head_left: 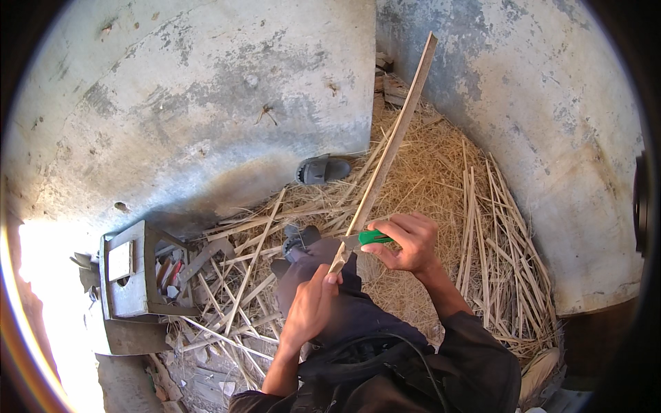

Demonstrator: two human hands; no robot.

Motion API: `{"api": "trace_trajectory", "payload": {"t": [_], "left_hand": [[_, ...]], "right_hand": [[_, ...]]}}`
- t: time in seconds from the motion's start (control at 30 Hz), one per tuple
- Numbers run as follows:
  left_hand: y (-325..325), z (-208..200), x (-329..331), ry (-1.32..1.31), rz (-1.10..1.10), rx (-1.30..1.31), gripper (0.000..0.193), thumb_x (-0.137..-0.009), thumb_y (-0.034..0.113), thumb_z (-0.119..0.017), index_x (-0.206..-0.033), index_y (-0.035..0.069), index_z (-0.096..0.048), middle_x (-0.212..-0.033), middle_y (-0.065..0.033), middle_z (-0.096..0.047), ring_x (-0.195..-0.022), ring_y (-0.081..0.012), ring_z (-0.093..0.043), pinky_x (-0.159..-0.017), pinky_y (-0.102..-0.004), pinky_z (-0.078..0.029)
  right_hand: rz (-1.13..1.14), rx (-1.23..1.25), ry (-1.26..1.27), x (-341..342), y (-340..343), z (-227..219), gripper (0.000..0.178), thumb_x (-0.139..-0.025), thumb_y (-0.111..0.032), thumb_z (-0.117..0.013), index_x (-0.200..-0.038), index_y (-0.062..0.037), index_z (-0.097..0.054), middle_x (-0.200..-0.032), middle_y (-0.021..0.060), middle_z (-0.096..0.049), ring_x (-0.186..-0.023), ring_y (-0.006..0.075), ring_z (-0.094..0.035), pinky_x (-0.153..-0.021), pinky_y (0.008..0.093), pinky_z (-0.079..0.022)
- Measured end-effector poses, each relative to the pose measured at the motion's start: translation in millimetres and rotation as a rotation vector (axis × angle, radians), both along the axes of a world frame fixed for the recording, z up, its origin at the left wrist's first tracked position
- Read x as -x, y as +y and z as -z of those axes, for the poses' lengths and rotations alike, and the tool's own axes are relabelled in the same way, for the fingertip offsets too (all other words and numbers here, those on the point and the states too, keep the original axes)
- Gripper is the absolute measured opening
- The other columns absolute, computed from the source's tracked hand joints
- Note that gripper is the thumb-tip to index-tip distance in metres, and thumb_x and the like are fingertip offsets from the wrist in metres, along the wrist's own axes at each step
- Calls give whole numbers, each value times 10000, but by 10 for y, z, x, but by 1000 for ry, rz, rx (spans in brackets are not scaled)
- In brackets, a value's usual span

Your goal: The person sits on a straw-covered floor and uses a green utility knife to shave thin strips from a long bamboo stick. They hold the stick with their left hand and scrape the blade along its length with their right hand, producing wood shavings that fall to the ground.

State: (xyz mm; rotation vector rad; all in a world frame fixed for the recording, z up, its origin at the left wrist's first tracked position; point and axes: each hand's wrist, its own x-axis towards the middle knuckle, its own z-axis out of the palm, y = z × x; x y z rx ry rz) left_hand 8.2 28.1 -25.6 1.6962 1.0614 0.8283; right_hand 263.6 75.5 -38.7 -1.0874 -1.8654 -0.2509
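Observation:
A long bamboo strip point(393, 143) slants up and away from my lap toward the corner of the walls. My left hand point(314, 303) is closed round its near end, just above my leg. In my right hand point(411, 242) is a knife with a green handle point(374, 237), gripped between thumb and fingers. Its short blade point(351, 241) points left and meets the strip a little beyond my left hand. How deep the edge sits in the bamboo cannot be made out.
Pale shavings point(420, 186) cover the floor ahead, with many cut strips point(506, 255) piled at the right. A dark sandal point(322, 169) lies by the left wall point(227, 96). On the left is a wooden stool-like frame point(131, 275) with tools in it.

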Motion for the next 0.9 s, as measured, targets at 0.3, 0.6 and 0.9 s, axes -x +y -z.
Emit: {"api": "trace_trajectory", "payload": {"t": [0.3,0.6,0.9], "left_hand": [[-138,-39,48,-60,94,53,471,-1209,395,-372,-1044,11,-590,-741,-48,-510,-649,-134,-462,-611,-326,-400],[-4,120,94,-238,79,293,550,-1185,563,-341,-1059,65,-536,-804,28,-426,-676,-61,-332,-585,-249,-311],[-44,107,83,-181,91,189,446,-1208,444,-355,-1040,66,-521,-799,11,-477,-679,-78,-384,-603,-264,-347]], "right_hand": [[312,1,729,-1291,322,156,451,-1111,-507,-586,-1037,-113,-792,-683,-38,-567,-563,73,-417,-493,292,-304],[-116,186,430,-230,10,18,377,-973,-434,-794,-1034,-62,-792,-827,67,-763,-648,142,-693,-521,294,-478],[-180,170,75,72,-97,-123,397,-840,-525,-879,-904,-145,-784,-743,-13,-704,-624,208,-691,-581,353,-512]]}}
